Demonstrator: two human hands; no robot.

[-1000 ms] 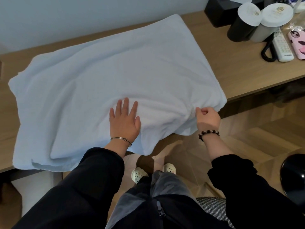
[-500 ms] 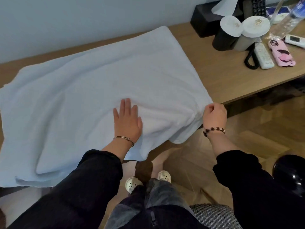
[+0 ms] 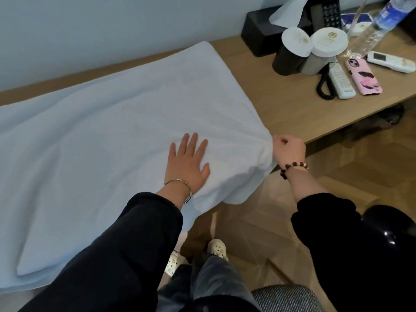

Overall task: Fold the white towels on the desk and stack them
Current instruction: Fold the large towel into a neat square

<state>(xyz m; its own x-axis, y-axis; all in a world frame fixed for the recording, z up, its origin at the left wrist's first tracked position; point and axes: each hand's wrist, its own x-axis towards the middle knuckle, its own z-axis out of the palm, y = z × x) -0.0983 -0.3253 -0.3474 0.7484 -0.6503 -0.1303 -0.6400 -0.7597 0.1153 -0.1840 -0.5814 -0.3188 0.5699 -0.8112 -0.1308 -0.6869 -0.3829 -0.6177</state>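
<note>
The towel lies spread on the desk. Left hand presses it, fingers spread; right hand grips its bunched corner. Soft and limp, it likely handles best by corners.

1. The towel under the left hand is white cloth, matt and nubbly, pleated where the right hand pinches it.
2. The desk beyond the right hand is pale wood, smooth and matt.
3. The bangle on the left wrist is thin, shiny metal.
4. The bracelet on the right wrist is polished beads.
5. The floor below the right hand is wood, faintly glossy.
</note>
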